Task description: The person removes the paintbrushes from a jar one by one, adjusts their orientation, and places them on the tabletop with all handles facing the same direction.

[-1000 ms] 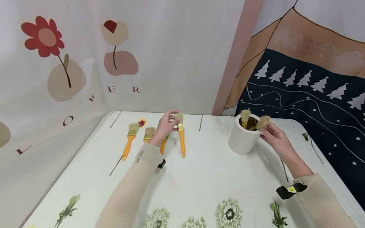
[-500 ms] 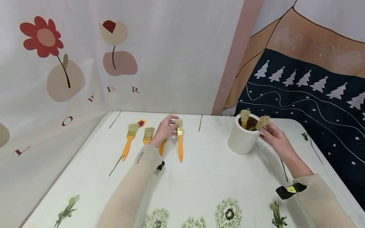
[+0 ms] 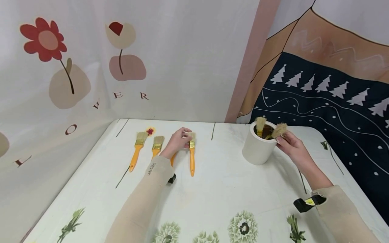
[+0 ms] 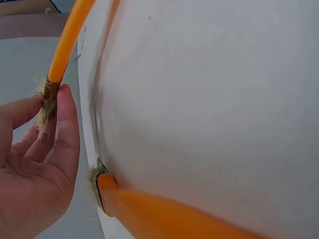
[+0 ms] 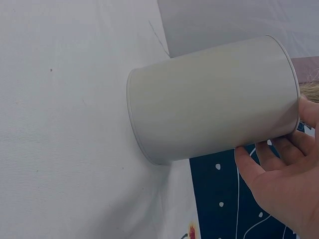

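My left hand (image 3: 180, 141) pinches a paintbrush (image 3: 192, 158) by its bristle end between thumb and fingers; its orange handle points toward me. In the left wrist view the fingers hold the brush (image 4: 62, 52) where metal band meets bristles. To the left lie more orange-handled paintbrushes: one at far left (image 3: 138, 148), a wider one (image 3: 157, 144), and another (image 3: 173, 159) partly hidden behind the hand and sleeve. At the right, my right hand (image 3: 293, 148) grips the rim of a white cylindrical pot (image 3: 259, 150), thumb at the rim, fingers along its side. Two brushes stand in it, bristles up.
A white cloth with printed flowers (image 3: 243, 227) covers the table (image 3: 218, 189). Behind stands a pale printed curtain (image 3: 188, 67), and at the right hangs a dark blue cloth (image 3: 304, 104) with white trees.
The left hand has drawn the paintbrush slightly toward me, its handle end now lower in view. The right hand and the pot have stayed in place.
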A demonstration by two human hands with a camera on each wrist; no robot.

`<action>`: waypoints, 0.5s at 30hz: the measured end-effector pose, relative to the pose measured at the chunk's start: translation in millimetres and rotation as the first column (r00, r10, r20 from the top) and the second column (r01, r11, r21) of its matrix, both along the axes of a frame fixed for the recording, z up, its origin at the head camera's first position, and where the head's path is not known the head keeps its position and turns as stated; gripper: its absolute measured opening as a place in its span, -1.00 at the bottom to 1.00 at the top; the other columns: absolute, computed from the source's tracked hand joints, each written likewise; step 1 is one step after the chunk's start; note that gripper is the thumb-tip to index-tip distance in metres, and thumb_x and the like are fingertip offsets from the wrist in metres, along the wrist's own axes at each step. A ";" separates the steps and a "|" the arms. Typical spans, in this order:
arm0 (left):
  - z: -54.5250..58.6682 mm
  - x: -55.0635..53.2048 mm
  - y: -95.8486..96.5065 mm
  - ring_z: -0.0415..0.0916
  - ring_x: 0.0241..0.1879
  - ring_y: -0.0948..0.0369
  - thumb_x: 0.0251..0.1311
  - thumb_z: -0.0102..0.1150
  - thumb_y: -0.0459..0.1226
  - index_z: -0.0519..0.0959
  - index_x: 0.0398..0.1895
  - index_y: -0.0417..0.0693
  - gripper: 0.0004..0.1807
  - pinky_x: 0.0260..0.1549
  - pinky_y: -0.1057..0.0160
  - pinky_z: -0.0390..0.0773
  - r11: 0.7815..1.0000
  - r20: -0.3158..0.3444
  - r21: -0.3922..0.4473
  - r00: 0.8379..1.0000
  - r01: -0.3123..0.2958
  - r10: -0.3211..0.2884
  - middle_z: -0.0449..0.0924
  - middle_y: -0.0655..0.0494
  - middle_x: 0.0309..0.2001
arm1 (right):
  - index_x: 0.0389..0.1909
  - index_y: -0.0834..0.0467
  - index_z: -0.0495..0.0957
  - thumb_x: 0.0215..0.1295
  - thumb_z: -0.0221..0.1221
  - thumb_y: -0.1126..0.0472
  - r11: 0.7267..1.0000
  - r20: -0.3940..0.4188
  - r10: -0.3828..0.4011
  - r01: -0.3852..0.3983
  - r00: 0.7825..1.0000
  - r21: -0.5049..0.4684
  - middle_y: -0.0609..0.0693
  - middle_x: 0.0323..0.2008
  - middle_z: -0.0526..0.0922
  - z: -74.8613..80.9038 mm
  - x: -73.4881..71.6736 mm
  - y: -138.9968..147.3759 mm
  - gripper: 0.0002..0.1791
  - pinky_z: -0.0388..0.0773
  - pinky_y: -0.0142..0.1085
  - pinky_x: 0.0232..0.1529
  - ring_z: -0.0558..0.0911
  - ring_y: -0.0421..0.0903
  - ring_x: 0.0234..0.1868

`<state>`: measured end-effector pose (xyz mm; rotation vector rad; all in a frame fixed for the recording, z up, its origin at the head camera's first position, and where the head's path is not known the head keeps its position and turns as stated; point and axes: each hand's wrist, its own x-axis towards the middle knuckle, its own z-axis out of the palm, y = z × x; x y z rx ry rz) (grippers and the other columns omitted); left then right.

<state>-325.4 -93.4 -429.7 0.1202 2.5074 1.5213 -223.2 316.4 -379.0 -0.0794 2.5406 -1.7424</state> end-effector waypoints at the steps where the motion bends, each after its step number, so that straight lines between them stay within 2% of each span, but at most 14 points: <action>1: -0.4 0.4 0.3 0.64 -0.01 -0.06 0.46 0.05 -0.27 0.41 0.28 -0.08 -0.63 -0.10 0.17 0.72 1.000 0.003 -0.004 1.000 0.001 -0.001 0.48 -0.19 0.23 | 0.61 0.07 -0.24 0.56 -0.12 -0.13 1.000 0.001 -0.001 0.001 1.000 0.000 0.29 0.59 -0.20 0.0 0.0 -0.1 -0.19 0.42 -0.57 0.24 0.02 0.25 0.56; 10: -6.0 -1.3 4.5 0.62 0.00 -0.01 0.42 0.11 -0.31 0.42 0.26 -0.08 -0.62 -0.11 0.22 0.72 1.000 0.045 -0.017 0.999 -0.003 0.004 0.52 -0.20 0.18 | 0.61 0.04 -0.24 0.56 -0.13 -0.14 1.000 0.002 -0.009 0.009 1.000 0.019 0.26 0.60 -0.19 0.4 0.4 -0.5 -0.21 0.36 -0.37 0.34 0.03 0.25 0.56; 15: -8.0 -1.2 4.5 0.64 -0.04 0.00 0.39 0.13 -0.34 0.41 0.27 -0.11 -0.60 -0.12 0.23 0.72 0.999 0.044 -0.032 0.999 -0.002 0.003 0.51 -0.21 0.18 | 0.61 0.03 -0.24 0.56 -0.13 -0.14 1.000 -0.001 -0.005 0.005 1.000 0.011 0.27 0.60 -0.20 -0.3 0.1 0.0 -0.20 0.36 -0.40 0.34 0.03 0.24 0.57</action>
